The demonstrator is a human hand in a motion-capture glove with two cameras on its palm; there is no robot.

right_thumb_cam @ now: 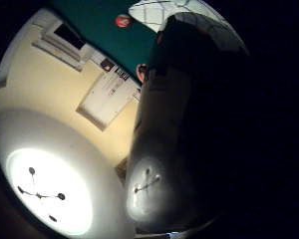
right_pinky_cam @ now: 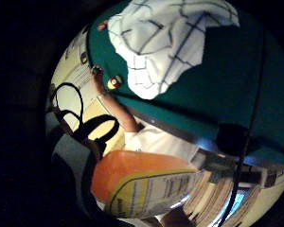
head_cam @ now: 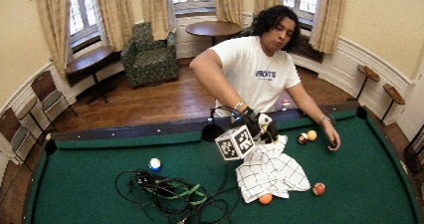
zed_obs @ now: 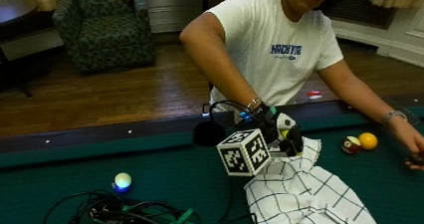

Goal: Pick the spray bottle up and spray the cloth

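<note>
Outside view: we see the gloved right hand raised over the white checked cloth on the green pool table. Its fingers curl round something yellow and white, most likely the spray bottle. Blue shirt lettering is unreadable. The bare left hand rests beside a striped ball and an orange ball.

Wide view: the cloth sits mid-table, cables beside it.

Little-finger palm view: an orange bottle with a yellow label lies close to the palm; print unreadable. The cloth is beyond.

Thumb palm view: a dark shape blocks most.
</note>
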